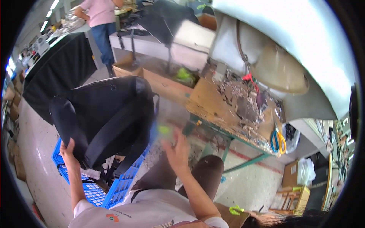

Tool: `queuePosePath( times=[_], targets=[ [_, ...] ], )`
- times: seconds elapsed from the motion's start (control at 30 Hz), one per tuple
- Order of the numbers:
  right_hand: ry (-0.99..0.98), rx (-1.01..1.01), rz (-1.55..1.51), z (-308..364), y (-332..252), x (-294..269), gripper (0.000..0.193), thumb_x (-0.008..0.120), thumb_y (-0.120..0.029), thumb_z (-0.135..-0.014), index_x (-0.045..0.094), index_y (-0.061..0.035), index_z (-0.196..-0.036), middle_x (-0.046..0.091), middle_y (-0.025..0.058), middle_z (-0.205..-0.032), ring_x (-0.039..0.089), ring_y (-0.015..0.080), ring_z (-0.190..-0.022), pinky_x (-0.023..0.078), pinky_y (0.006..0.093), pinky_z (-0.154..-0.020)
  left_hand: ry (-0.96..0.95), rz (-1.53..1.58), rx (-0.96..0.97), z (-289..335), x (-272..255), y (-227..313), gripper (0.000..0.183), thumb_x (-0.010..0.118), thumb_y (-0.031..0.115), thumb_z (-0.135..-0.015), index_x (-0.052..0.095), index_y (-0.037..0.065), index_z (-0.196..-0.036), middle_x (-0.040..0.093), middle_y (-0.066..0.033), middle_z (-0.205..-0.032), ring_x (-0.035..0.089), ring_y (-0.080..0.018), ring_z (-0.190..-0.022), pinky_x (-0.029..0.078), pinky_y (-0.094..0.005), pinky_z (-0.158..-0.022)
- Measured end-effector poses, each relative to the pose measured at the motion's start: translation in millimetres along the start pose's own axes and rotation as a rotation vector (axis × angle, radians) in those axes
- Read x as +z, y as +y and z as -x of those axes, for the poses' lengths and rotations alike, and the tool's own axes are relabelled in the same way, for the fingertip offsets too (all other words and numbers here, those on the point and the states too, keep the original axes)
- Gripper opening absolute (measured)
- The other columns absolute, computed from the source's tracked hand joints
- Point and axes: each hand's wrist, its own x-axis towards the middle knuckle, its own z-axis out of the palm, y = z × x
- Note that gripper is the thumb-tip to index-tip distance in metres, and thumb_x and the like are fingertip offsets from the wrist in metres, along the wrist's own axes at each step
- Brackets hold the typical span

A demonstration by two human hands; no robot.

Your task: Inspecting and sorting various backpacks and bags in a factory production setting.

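Note:
A large black backpack [114, 110] with wide padded straps rests on a blue plastic crate [118, 190] at my left. My left hand [68, 154] is closed on the near left edge of the backpack, by a strap, with the thumb on top. My right hand [178, 154] is raised to the right of the backpack, apart from it, above my knees. Its fingertips are smeared by motion. Close to them shows a small blurred yellow-green thing [164, 130]; whether the fingers hold it I cannot tell. Inside the crate lie dark straps and pale pieces, partly hidden by the backpack.
On the right, a worktable [205, 93] bears scraps and scissors [278, 141] with blue and orange handles. A white machine body [319, 41] overhangs it. Cardboard boxes [163, 81] stand ahead. A person [100, 26] in pink stands beyond; a wooden stool [292, 199] is at lower right.

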Motion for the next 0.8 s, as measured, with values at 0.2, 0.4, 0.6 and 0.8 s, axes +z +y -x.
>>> queuePosePath(
  times=[0.2, 0.4, 0.6, 0.8],
  targets=[
    [-0.62, 0.339, -0.972, 13.4, -56.3, -31.8, 0.077, 0.066, -0.026, -0.073, 0.021, 0.0004, -0.13, 0.05, 0.0187, -0.109, 0.047, 0.0231, -0.107, 0.04, 0.035, -0.086, -0.29, -0.526, 0.435, 133.2, 90.4, -22.2, 0.024, 0.065, 0.005, -0.061, 0.053, 0.004, -0.082, 0.054, -0.0081, -0.073, 0.052, -0.0203, -0.062, 0.041, -0.0333, -0.054],
    [-0.269, 0.275, -0.277, 33.5, -27.2, -20.2, 0.059, 0.068, -0.019, -0.068, 0.043, 0.0063, -0.115, 0.058, 0.0171, -0.097, 0.058, 0.0217, -0.086, 0.045, 0.0324, -0.074, -0.688, -0.288, 0.372, 203.3, 151.0, -60.1, 0.025, 0.067, 0.009, -0.063, 0.05, 0.004, -0.08, 0.051, -0.012, -0.068, 0.052, -0.0306, -0.057, 0.04, -0.0367, -0.049],
    [0.026, 0.445, -0.634, 18.4, -13.4, -96.0, 0.045, 0.066, -0.001, -0.061, 0.054, 0.002, -0.105, 0.06, 0.0074, -0.097, 0.056, 0.0176, -0.089, 0.044, 0.0299, -0.078, -0.704, -0.086, 0.306, 131.8, 150.5, -65.7, 0.029, 0.058, 0.013, -0.075, 0.051, 0.005, -0.102, 0.053, -0.011, -0.097, 0.051, -0.0237, -0.094, 0.041, -0.0355, -0.08],
    [0.256, 0.361, -0.816, 42.3, 18.2, -157.2, 0.059, 0.073, -0.009, -0.059, 0.049, 0.001, -0.111, 0.058, 0.0086, -0.1, 0.057, 0.0234, -0.088, 0.045, 0.0337, -0.079, -0.894, 0.084, -0.279, -5.2, 174.3, -94.2, 0.059, 0.072, 0.02, -0.067, 0.044, -0.001, -0.115, 0.049, -0.0114, -0.115, 0.047, -0.0191, -0.102, 0.039, -0.0329, -0.086]
  ],
)
